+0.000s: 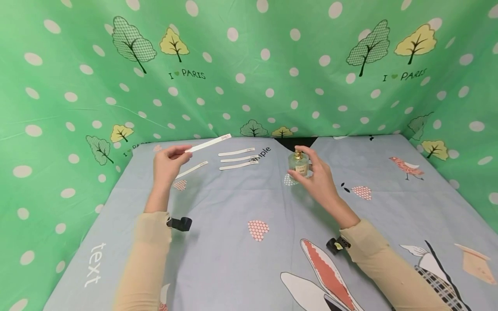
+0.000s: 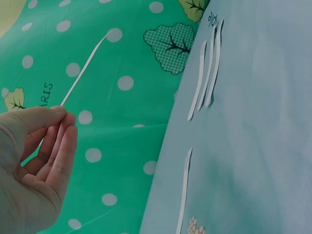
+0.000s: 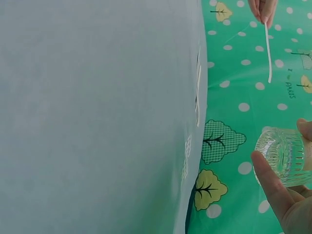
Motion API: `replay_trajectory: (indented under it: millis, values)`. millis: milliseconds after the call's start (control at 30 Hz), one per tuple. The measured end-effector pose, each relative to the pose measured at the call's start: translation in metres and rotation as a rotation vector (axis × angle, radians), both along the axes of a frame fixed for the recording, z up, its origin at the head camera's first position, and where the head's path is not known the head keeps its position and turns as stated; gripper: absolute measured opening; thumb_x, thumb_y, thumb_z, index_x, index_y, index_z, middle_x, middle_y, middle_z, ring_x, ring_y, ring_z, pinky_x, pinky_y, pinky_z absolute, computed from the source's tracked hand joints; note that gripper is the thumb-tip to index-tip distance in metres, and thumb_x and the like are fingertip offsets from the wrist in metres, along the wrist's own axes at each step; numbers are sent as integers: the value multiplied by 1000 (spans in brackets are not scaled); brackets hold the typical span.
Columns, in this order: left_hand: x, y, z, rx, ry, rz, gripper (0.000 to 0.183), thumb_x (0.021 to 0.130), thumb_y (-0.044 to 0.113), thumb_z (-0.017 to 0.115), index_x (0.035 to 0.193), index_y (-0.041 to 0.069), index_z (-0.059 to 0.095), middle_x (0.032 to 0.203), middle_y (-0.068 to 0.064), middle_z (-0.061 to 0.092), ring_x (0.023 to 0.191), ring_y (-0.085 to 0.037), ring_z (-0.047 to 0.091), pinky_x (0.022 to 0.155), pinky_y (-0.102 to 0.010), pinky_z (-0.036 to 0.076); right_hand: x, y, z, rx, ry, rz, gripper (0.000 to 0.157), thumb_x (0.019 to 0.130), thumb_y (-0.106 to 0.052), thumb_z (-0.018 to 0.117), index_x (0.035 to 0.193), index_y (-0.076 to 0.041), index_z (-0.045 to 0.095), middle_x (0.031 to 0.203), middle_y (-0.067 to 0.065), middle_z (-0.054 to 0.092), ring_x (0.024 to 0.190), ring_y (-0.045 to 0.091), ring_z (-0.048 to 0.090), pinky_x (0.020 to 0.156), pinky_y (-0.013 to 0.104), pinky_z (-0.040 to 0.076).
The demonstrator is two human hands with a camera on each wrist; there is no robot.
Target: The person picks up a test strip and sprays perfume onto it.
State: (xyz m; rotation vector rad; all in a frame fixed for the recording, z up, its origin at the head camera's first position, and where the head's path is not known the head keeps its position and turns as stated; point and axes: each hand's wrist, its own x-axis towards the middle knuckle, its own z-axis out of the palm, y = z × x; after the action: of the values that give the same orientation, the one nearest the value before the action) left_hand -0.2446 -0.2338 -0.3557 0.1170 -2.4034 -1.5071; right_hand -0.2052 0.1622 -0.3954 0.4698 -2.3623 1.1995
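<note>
Between thumb and fingertips, my left hand (image 1: 166, 166) pinches one end of a white perfume test strip (image 1: 210, 143). The strip's other end, with small red print, points up and right; in the left wrist view the strip (image 2: 84, 68) looks slightly bent. My right hand (image 1: 320, 179) grips a clear glass perfume bottle (image 1: 298, 164) with a gold spray top, held upright above the bed-like surface. Its index finger lies at the spray top and the thumb at the lower edge. Ribbed glass shows on the bottle (image 3: 282, 151) in the right wrist view. Strip and bottle are well apart.
Three more test strips (image 1: 238, 159) lie side by side on the grey-blue printed cloth (image 1: 218, 250). Another single strip (image 1: 192, 169) lies partly behind the left hand. A green dotted curtain (image 1: 249, 99) hangs along the back and both sides.
</note>
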Motion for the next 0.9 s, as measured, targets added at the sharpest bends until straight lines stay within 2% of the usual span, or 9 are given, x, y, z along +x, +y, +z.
replay_trajectory:
  millis: [233, 467, 667, 900]
  values:
    - [-2, -12, -2, 18, -6, 17, 29, 91, 11, 72, 117, -1, 71, 80, 20, 62, 74, 9, 64, 74, -8, 55, -1, 0, 1, -9, -8, 9, 70, 83, -12, 82, 142, -21, 47, 116, 19, 66, 98, 31, 67, 71, 42, 59]
    - [-3, -24, -7, 17, -57, 50, 31, 92, 11, 71, 120, -1, 69, 80, 19, 61, 75, 10, 63, 75, -8, 55, -1, -1, 1, -2, -14, 9, 70, 83, -12, 81, 143, -21, 46, 117, 20, 65, 99, 32, 67, 70, 42, 59]
    - [-4, -35, -15, 12, -108, 91, 31, 93, 13, 70, 122, 0, 69, 87, 10, 66, 74, 10, 62, 75, -7, 55, -1, -1, 0, -2, -11, 10, 70, 83, -12, 81, 143, -21, 46, 116, 20, 66, 98, 32, 67, 70, 42, 59]
    - [-4, -46, -24, 36, -151, 125, 33, 93, 12, 69, 124, 0, 68, 85, 13, 65, 72, 10, 62, 74, -7, 55, -1, -1, 0, -7, -12, 9, 69, 83, -12, 81, 142, -21, 46, 113, 20, 66, 97, 32, 67, 71, 43, 59]
